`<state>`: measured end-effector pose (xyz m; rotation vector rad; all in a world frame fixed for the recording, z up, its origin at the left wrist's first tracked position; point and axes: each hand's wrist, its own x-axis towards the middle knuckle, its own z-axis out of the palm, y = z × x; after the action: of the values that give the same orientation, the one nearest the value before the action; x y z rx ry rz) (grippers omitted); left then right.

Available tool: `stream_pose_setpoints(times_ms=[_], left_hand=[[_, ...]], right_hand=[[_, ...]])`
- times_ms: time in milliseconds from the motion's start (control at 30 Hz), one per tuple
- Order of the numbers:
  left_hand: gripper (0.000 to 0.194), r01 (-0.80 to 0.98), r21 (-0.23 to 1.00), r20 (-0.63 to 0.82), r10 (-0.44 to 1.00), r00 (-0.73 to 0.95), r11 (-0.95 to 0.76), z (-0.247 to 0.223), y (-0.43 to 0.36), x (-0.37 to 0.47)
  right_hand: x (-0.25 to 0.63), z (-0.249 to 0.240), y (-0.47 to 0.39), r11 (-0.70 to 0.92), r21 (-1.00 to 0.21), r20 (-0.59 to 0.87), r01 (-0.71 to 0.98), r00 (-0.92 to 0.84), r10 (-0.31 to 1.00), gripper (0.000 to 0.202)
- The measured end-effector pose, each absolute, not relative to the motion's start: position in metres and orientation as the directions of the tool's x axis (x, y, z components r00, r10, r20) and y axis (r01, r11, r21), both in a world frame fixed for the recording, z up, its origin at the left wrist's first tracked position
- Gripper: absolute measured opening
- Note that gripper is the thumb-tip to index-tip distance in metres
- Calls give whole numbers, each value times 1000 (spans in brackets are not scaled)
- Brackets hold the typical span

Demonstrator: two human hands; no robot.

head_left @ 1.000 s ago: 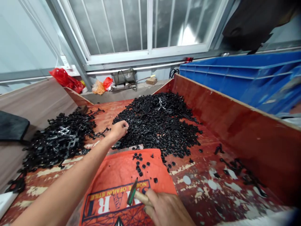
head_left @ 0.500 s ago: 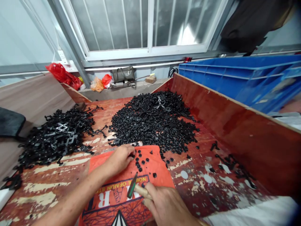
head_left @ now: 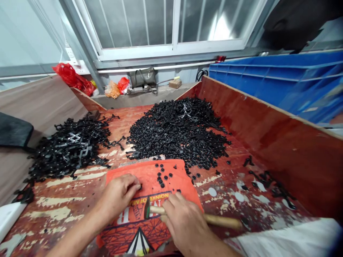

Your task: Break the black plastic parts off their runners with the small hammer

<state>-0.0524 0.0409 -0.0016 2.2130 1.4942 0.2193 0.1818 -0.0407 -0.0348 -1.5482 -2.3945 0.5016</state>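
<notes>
My left hand (head_left: 124,191) is pinched on a small black part (head_left: 140,186) over the left side of an orange printed cloth (head_left: 171,167). Fingers of my right hand (head_left: 182,217) wrap round the wooden handle (head_left: 222,221) of a hammer, whose dark green-sided head (head_left: 147,207) is just above the cloth, right of my left hand. Several small round black pieces (head_left: 162,175) lie scattered on the cloth's upper part. Behind the cloth rises a large heap of black parts (head_left: 174,132).
Another heap of black linked parts (head_left: 69,146) stands at the left. Loose black pieces (head_left: 270,184) lie by the reddish side board (head_left: 268,132). Beyond it is a blue crate (head_left: 257,78). White fabric (head_left: 292,239) covers the lower right.
My left hand has drawn back from the loose round pieces, down and to the left. My right hand has risen slightly, and the hammer's handle now lies nearly level. The view has shifted a little.
</notes>
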Motion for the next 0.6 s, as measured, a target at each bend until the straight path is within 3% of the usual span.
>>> stream_pose_setpoints(times_ms=[100,267,600], left_hand=[[18,807,495,-157,880,448,-322,-8,28,-55],[22,754,626,-145,920,365,-200,-10,34,-62],[15,882,400,-111,942,318,-251,-22,50,-56]], right_hand=[[181,-31,-32,406,-386,106,828,-398,911,6],[183,-5,1,338,-291,20,895,-348,937,13],[162,-3,28,405,-171,-79,898,-422,903,12]])
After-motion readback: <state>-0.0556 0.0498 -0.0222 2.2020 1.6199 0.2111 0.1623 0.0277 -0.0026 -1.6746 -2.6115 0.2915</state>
